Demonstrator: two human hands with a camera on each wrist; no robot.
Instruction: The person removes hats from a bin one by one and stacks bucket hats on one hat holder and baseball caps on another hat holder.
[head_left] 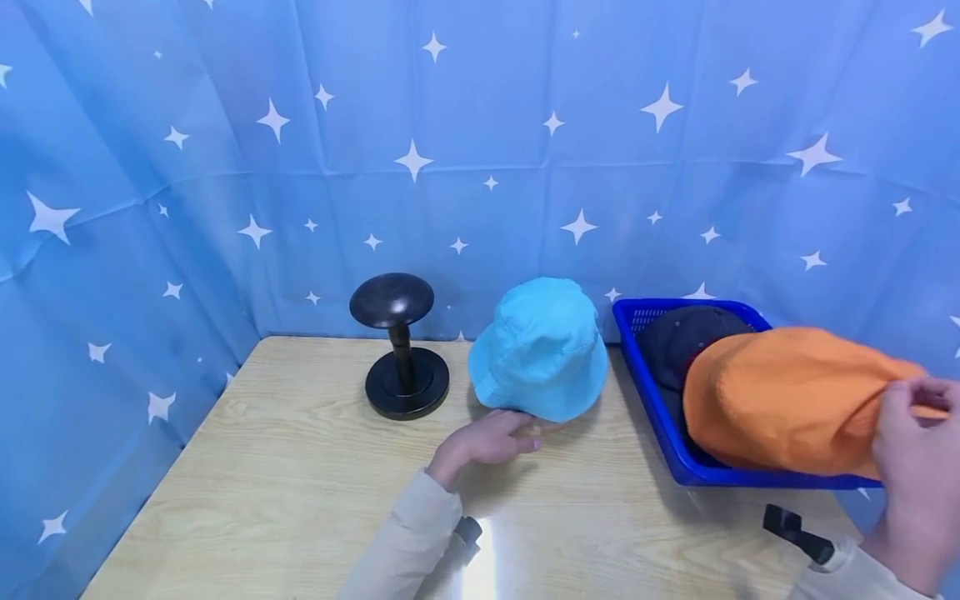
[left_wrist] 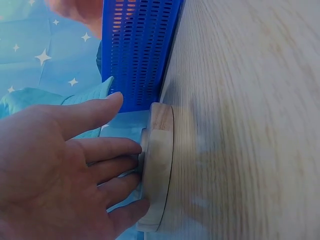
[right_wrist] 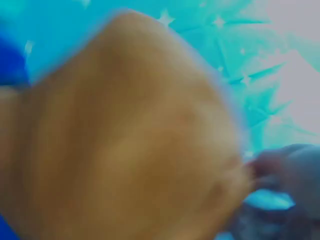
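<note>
One orange hat [head_left: 787,404] pinched in the right hand [head_left: 918,454].
It is over the blue basket [head_left: 660,404], partly hiding a dark cap [head_left: 678,337]; the left hand [head_left: 487,439] rests loose, fingers extended, at the wooden base [left_wrist: 160,165] under a cyan hat [head_left: 543,350].

Over the blue basket [head_left: 703,473], the orange bucket hat [head_left: 787,400], blurred in the right-wrist view, partly hides a dark cap [head_left: 678,333].

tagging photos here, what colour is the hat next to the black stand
The hat is light blue, seen best in the head view.
</note>
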